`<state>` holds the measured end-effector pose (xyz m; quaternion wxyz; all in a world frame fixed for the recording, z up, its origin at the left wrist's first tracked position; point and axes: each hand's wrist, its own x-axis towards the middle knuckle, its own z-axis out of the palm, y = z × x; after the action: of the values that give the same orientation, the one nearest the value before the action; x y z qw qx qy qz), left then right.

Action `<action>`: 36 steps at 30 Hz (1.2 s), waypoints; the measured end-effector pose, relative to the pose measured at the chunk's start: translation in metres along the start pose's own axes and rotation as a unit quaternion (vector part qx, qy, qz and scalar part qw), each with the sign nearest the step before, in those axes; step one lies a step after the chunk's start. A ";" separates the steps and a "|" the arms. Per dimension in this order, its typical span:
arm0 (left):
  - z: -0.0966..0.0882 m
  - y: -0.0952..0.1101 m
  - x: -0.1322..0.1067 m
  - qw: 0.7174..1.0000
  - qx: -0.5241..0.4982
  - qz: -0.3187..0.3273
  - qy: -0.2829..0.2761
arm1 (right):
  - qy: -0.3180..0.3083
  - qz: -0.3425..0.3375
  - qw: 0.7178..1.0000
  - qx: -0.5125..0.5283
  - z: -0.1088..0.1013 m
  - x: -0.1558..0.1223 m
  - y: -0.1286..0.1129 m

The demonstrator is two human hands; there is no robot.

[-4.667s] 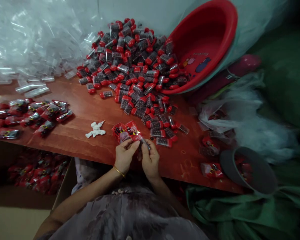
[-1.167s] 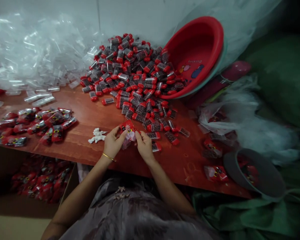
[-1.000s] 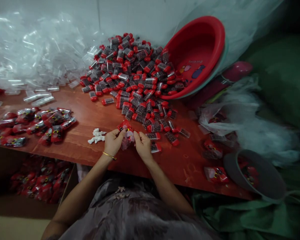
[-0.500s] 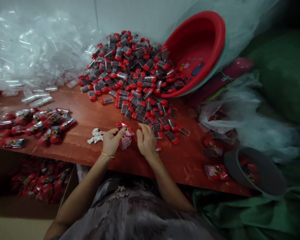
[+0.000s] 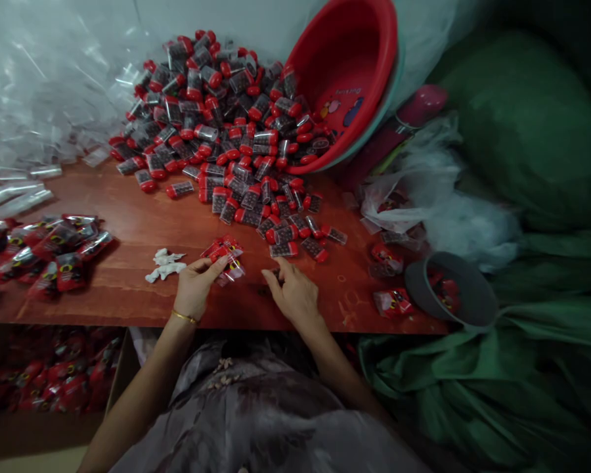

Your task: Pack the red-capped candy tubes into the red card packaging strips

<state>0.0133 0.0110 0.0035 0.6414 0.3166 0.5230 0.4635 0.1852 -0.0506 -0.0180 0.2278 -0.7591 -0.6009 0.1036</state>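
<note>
My left hand (image 5: 196, 289), with a gold bangle at the wrist, pinches a red printed plastic packet (image 5: 230, 255) between thumb and fingers. The packet has clear, shiny parts. To its right, my right hand (image 5: 296, 293) is low over the table, fingers curled toward the thumb. Something dark and small shows at its fingertips, too unclear to name. Beyond both hands rises a big pile of small clear containers with red ends and dark contents (image 5: 241, 141). Crumpled white scraps (image 5: 166, 264) lie just left of my left hand.
Filled red packets (image 5: 54, 253) lie at the left, with more in a box below the table (image 5: 128, 295). Clear plastic sleeves (image 5: 49, 85) are heaped behind. A red basin (image 5: 369, 72) leans at the pile's right. A grey bowl (image 5: 416, 286) sits at the right edge.
The view has shifted, so the table's contents sit further left. My hands have drawn apart; the packet stays in the left hand, and the right hand's fingers have curled in.
</note>
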 end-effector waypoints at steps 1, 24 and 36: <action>0.001 0.000 -0.001 1.000 -0.008 -0.011 0.003 | 0.001 0.003 0.999 -0.044 -0.001 -0.004 0.009; 0.021 -0.007 -0.007 0.981 -0.072 -0.176 -0.041 | 0.080 0.022 0.995 -0.050 0.006 -0.021 0.044; 0.023 -0.004 -0.008 0.970 -0.078 -0.222 -0.057 | -0.006 0.068 0.900 0.430 -0.011 -0.030 0.038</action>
<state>0.0361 0.0042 0.0081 0.7798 0.1678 0.5050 0.3298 0.2150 -0.0882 -0.0300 0.5211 -0.6259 -0.4458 0.3714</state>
